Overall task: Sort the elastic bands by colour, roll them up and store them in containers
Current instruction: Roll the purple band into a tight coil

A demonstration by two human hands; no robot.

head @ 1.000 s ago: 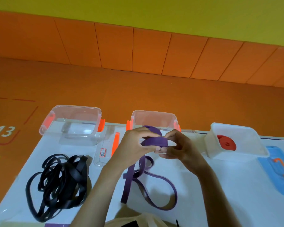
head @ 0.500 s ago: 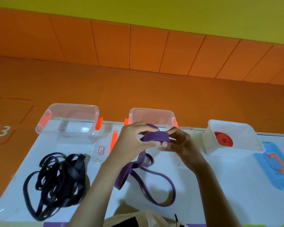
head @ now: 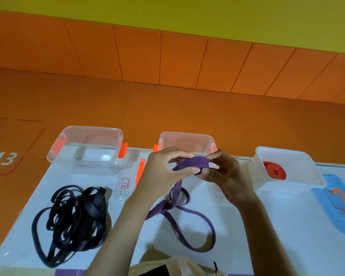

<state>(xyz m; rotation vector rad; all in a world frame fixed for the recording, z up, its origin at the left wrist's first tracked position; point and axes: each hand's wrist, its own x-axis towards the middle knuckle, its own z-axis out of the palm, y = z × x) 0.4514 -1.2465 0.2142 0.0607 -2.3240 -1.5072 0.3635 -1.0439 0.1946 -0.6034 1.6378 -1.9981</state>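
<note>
Both hands hold a purple elastic band (head: pixel 189 164) above the white table (head: pixel 267 226). My left hand (head: pixel 161 174) pinches its left side and my right hand (head: pixel 223 176) pinches its right side, where it is partly wound. The rest of the band hangs down and loops loosely on the table in front of me. A tangled pile of black bands (head: pixel 76 218) lies at the left. A rolled red band (head: pixel 274 172) sits inside the white container (head: pixel 299 181) at the right. Two clear containers stand at the table's far edge, one at the left (head: pixel 88 149) and one behind my hands (head: pixel 185 139).
A clear lid with an orange clip (head: pixel 129 176) lies between the clear containers. A blue lid with an orange handle (head: pixel 339 204) rests at the right edge. A beige bag (head: pixel 167 265) sits at the near edge. Orange floor lies beyond the table.
My hands have kept turning the purple band, and the loose tail on the table has shifted and drawn up a little. The view has tilted slightly.
</note>
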